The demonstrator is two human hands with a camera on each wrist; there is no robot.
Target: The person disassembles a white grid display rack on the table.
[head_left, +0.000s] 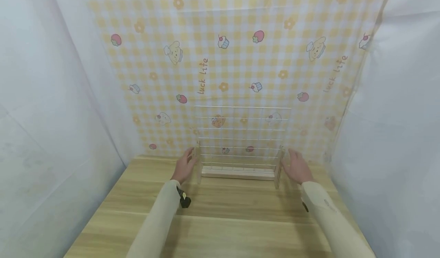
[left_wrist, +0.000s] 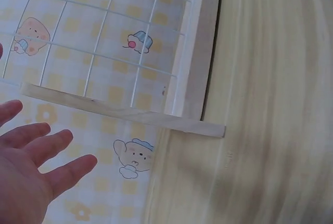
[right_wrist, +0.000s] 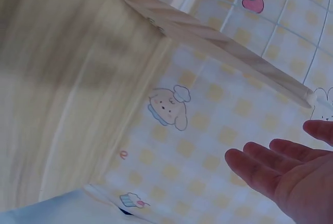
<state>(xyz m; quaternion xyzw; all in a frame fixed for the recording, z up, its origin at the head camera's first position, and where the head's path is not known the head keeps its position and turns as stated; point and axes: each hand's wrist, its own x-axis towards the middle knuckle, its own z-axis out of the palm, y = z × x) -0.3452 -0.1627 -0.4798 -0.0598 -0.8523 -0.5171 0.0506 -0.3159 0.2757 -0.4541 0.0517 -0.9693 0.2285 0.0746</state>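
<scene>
A white wire grid rack (head_left: 240, 138) with wooden side pieces stands upright at the back of the wooden table. My left hand (head_left: 185, 165) is beside its left wooden side piece (head_left: 199, 162), fingers relaxed and spread. In the left wrist view that hand (left_wrist: 36, 167) is apart from the side piece (left_wrist: 119, 110), with nothing in it. On the other side, my right hand (head_left: 296, 167) is by the right side piece (head_left: 279, 168). The right wrist view shows this hand (right_wrist: 286, 174) with extended fingers below the end of the side piece (right_wrist: 218, 47), holding nothing.
A yellow checked cloth (head_left: 240, 67) with cartoon prints hangs right behind the rack. White fabric walls (head_left: 44, 135) close in the left and right sides. The wooden table (head_left: 223, 200) extends from the rack toward me. A wooden bar (head_left: 237, 173) joins the side pieces low down.
</scene>
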